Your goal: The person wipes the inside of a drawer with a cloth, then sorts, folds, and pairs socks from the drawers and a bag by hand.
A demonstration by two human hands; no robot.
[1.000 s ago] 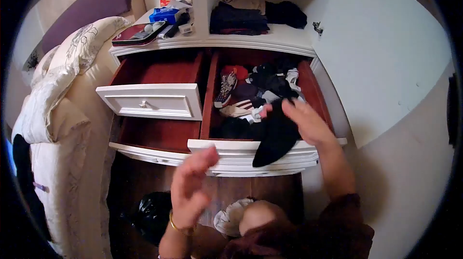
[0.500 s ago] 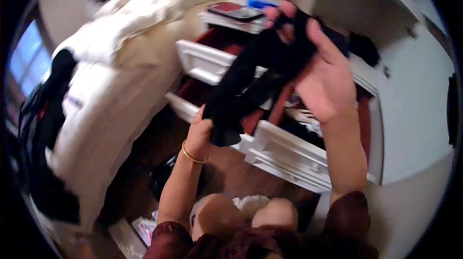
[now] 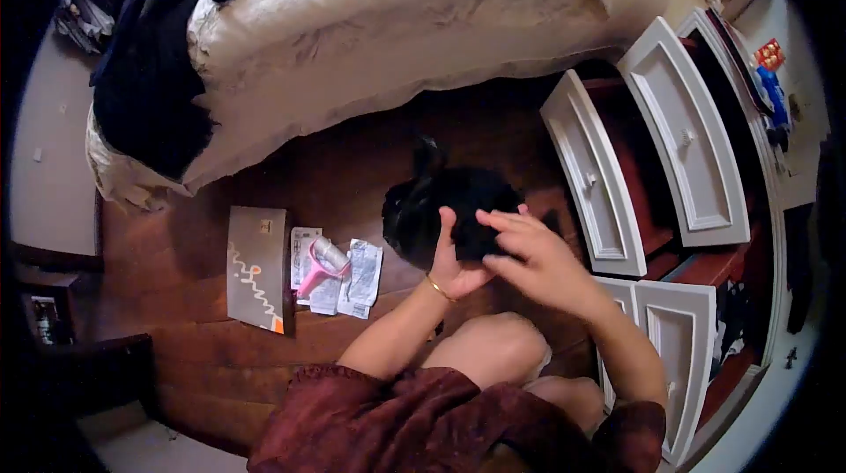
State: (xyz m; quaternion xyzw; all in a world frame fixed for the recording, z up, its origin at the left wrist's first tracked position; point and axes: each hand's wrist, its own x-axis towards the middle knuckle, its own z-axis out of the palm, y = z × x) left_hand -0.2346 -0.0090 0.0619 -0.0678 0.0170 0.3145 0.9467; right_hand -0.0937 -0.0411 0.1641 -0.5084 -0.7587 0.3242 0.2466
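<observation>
My left hand [image 3: 463, 275], with a gold bangle at the wrist, is held palm up with its thumb raised and apart. My right hand [image 3: 533, 261] reaches across it, fingers stretched out and slightly bent, close to or touching the left palm. Part of the left fingers is hidden behind the right hand. Just beyond both hands a dark black heap [image 3: 454, 200], like cloth or a soft bag, lies on the floor. Against it I cannot make out any separate black cloth between the hands.
White drawers [image 3: 683, 142] stand pulled out on the right, with a lower open drawer [image 3: 679, 350] holding clothing. On the wooden floor are a grey box [image 3: 257, 270], a pink-handled roller [image 3: 322, 266] and papers [image 3: 361, 279]. A bed [image 3: 397, 41] with dark clothes [image 3: 154, 76] spans the far side.
The view has swung from the drawers down to the floor. My hands have come together and lowered. The black garment stretched between them before no longer shows distinctly.
</observation>
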